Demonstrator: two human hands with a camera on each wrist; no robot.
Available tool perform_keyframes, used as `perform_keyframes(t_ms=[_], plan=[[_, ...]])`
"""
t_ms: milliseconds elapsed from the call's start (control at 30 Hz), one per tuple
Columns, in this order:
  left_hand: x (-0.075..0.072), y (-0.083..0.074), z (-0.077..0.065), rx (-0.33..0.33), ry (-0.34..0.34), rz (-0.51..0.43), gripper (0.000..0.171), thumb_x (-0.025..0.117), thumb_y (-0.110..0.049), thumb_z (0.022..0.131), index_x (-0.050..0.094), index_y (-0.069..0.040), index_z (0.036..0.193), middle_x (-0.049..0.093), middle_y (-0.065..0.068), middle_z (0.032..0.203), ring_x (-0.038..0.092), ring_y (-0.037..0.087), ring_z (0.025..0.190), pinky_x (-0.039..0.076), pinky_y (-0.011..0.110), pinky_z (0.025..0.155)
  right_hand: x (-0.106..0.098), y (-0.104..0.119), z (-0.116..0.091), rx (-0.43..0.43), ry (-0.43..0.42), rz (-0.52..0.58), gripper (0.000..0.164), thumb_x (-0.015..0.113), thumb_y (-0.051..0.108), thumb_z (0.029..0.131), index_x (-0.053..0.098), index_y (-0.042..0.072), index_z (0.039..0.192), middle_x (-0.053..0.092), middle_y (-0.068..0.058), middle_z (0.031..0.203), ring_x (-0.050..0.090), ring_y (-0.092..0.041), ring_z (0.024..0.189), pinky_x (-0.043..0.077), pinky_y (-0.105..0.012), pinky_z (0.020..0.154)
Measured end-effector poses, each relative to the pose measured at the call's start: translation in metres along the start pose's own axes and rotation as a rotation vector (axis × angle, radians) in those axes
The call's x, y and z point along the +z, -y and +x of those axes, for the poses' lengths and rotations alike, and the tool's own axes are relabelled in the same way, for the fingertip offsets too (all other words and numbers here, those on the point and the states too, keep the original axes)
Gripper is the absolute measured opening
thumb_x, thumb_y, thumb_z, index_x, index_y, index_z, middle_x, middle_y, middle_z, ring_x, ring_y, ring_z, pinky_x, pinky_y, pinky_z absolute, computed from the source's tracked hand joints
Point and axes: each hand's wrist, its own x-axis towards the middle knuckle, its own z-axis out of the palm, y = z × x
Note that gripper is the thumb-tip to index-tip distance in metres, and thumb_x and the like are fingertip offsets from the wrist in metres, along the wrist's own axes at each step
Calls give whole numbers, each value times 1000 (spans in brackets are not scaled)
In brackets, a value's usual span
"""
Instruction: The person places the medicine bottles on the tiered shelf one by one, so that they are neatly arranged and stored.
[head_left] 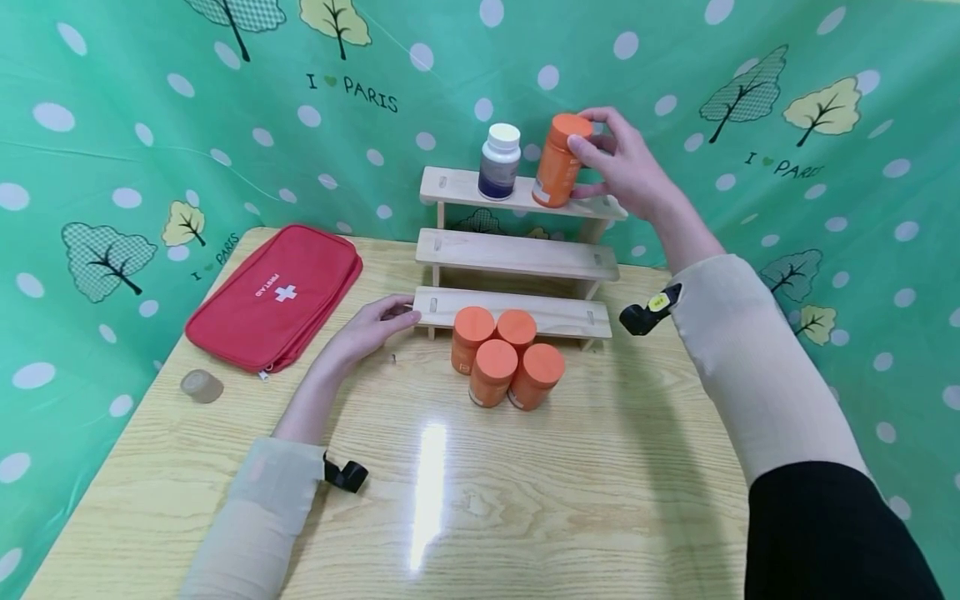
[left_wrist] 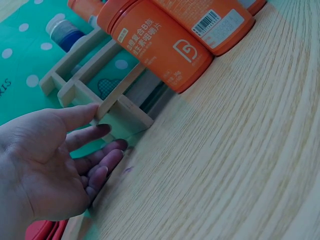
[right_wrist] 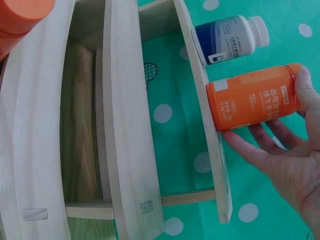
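Orange plastic bottle (head_left: pixel 557 163) stands on the top tier of the wooden rack (head_left: pixel 517 254), tilted slightly, just right of a white-capped dark bottle (head_left: pixel 499 162). Right hand (head_left: pixel 626 162) holds it high: fingertips curled round the orange cap, other fingers behind the body, as the right wrist view shows.

Left hand (head_left: pixel 367 327) rests on the table (head_left: pixel 600 467) at the rack's 9 o'clock, fingers straight and slightly apart, tips touching the end of the lowest tier. It holds nothing.

Four more orange bottles (head_left: pixel 504 358) stand clustered on the table at the rack's 6 o'clock. A red first-aid pouch (head_left: pixel 273 296) lies farther out at 9 o'clock.

Judgement: rigid, light bottle with a glossy label, probably slippery. The shelf is narrow, so it could tip. The cap rim or upper body offers the surest hold.
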Motion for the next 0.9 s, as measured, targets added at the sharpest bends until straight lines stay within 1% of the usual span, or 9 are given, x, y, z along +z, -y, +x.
perform_keyframes(t_ms=[200, 333, 467, 633, 767, 900], plan=[[0, 0, 1, -10, 5, 6, 59, 60, -37, 104, 46, -8, 154, 55, 20, 145, 49, 33, 134, 39, 46, 110, 1, -1, 0, 7, 5, -5, 48, 57, 36, 104, 38, 28, 147, 45, -10, 153, 46, -33, 142, 62, -42, 84], [0, 0, 0, -14, 8, 5, 60, 60, -37, 104, 45, -8, 154, 54, 20, 147, 48, 34, 135, 38, 47, 111, 1, -2, 0, 13, 1, -21, 50, 56, 37, 104, 36, 29, 149, 44, -12, 156, 46, -32, 143, 61, -45, 87], [0, 0, 0, -9, 5, 5, 58, 59, -37, 105, 46, -8, 153, 54, 20, 146, 48, 34, 135, 38, 47, 112, 3, -2, 0, 19, -7, -26, 52, 58, 37, 103, 36, 30, 150, 44, -11, 155, 46, -30, 141, 59, -48, 89], [-1, 0, -1, -17, 6, 3, 60, 60, -37, 104, 44, -9, 155, 53, 20, 148, 47, 34, 137, 37, 48, 114, 3, -4, -3, 14, -29, -25, 58, 60, 38, 102, 34, 33, 153, 45, -10, 153, 48, -29, 137, 60, -45, 89], [0, -1, 0, -25, 12, -5, 62, 60, -38, 104, 43, -9, 156, 52, 21, 149, 46, 34, 137, 37, 49, 114, -1, -7, -9, 3, -69, -1, 56, 59, 41, 102, 36, 34, 153, 47, -10, 153, 52, -29, 132, 58, -48, 96], [0, -1, 0, -30, 15, -10, 61, 60, -38, 104, 43, -9, 156, 52, 20, 149, 46, 34, 137, 37, 49, 114, -4, -10, -17, -45, -141, 27, 54, 60, 42, 102, 42, 31, 151, 51, -10, 152, 55, -30, 132, 51, -53, 106]])
